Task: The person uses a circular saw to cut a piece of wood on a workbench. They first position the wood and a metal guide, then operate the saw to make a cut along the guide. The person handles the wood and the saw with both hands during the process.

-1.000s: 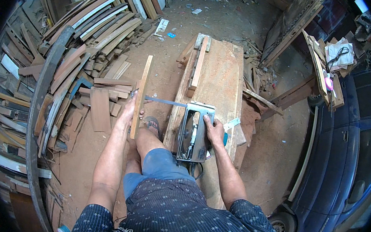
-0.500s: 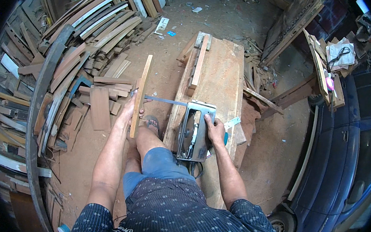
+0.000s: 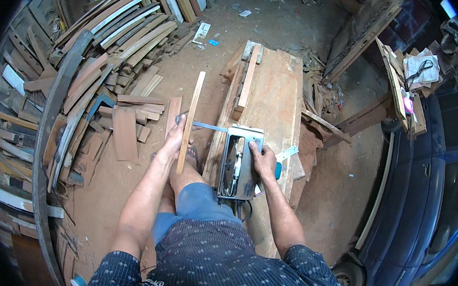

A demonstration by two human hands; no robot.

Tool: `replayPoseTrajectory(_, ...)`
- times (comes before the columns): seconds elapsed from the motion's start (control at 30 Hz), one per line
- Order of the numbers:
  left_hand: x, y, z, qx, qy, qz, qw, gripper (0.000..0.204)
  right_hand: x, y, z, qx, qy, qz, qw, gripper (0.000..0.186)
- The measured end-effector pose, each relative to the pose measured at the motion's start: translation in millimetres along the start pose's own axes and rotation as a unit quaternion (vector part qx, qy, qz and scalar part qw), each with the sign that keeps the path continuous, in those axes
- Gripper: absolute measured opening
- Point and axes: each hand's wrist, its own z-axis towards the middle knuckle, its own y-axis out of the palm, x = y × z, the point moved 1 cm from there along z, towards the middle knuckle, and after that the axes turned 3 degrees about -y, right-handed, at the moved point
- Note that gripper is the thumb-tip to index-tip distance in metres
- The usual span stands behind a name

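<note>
My left hand is closed around a narrow wooden strip, which stands lengthwise away from me, left of the bench. A thin metal guide bar runs from the circular saw leftward to the strip and past it, close to my fingers. The saw lies with its flat metal base plate facing up, on the near part of a wooden bench. My right hand grips the right edge of that plate, thumb on top and its other fingers mostly hidden. A small white metal plate lies just right of this hand.
Another wooden strip lies along the bench's far left side. Stacked curved and straight timber fills the left. To the right are a dark blue car and a raised board holding papers and a cord. Sandal-clad foot beside the bench.
My left hand and the wooden strip have moved right, closer to the saw, uncovering a plank on the floor behind. The saw has tilted slightly; my right hand keeps its grip.
</note>
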Motion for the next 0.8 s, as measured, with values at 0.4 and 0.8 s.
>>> replayPoseTrajectory(0.4, -38, 58, -10, -0.002, 0.004, -0.044, 0.999, 0.058, -16, 3, -2, -0.012, -0.012, -0.038, 0.999, 0.064)
replayPoseTrajectory(0.8, -59, 87, 3, -0.019, 0.051, -0.104, 0.993, 0.054, -23, 8, -1, -0.026, -0.040, -0.092, 0.995, 0.065)
